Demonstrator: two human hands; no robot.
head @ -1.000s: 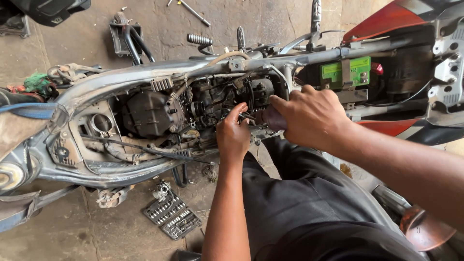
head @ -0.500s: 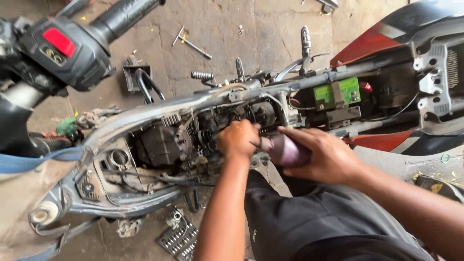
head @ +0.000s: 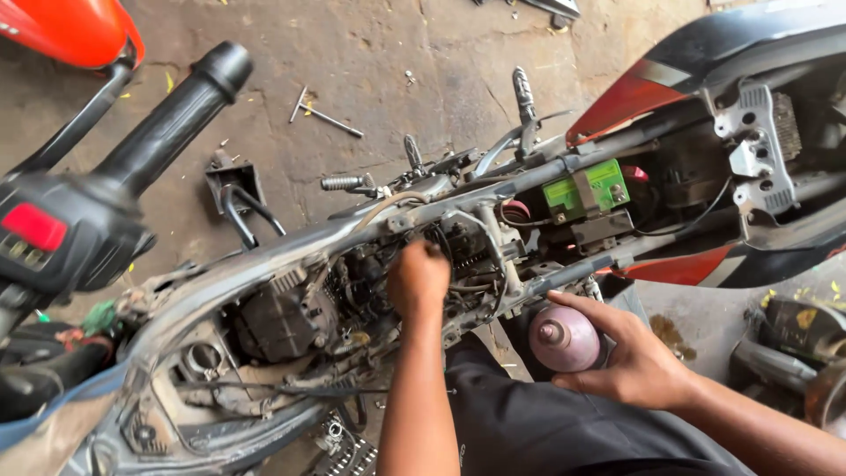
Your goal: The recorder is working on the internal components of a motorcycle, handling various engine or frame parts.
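Down in the stripped motorcycle frame [head: 291,247], my left hand [head: 418,280] is closed into a fist among the wires and engine parts just behind the dusty engine block [head: 282,313]; the fingers curl inward out of sight, so I cannot tell what, if anything, they pinch. My right hand [head: 627,360] is wrapped around a pink spray can [head: 562,338], fingers spread over its far side and thumb under it, clamped firmly, with the can's metal top and nozzle pointing toward me. The can sits just below the frame rail, near my left wrist and above my dark trouser leg [head: 529,414]. Further back in the frame, a green box-shaped battery [head: 585,189] with a bright label on its side sits beneath the upper rail, beside the red and black tail panel [head: 696,79]. At my left a black handlebar grip [head: 172,119] rises, with a switch housing carrying a red button [head: 33,227]. A T-shaped wrench [head: 324,113] lies on the concrete floor [head: 397,53].
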